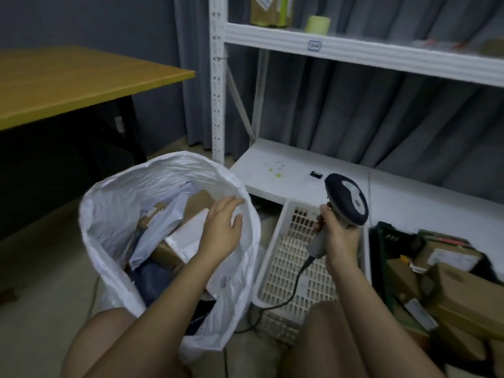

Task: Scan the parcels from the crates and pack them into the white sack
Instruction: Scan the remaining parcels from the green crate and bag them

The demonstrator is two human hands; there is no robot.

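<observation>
Left hand point(222, 227) hangs over the mouth of the white sack point(109, 208) at centre-left of the frame, fingers spread and relaxed, pinching nothing. It sits just above the parcels already inside: a white mailer point(191, 238), a brown carton point(200, 201) behind it, something dark blue lower down. Looks like a drop-off into the sack, though motion blur makes it hard to say whether the fingertips brush the far rim.

Over to the right hand point(336, 236): its grip is wrapped firmly round the handle of the barcode scanner point(347, 199), head tilted up and away, cable trailing down toward the floor. It hovers above the white crate point(275, 257) in the centre-right, and that crate shows only its slotted bottom from here.

So the packing step is in hand, and the sack is filling nicely. The remaining work sits at lower right: a dark crate point(381, 241) heaped with cardboard parcels point(461, 290), labels facing various ways.

Next move, by my reading, calls for the free left hand to swing across to that heap, lift one parcel, and turn its label up toward the scanner. The sack's rim is soft, so it may need holding wide for bigger boxes.

In the upper left, a wooden surface point(68, 77); behind, a white metal shelf point(354, 50).
</observation>
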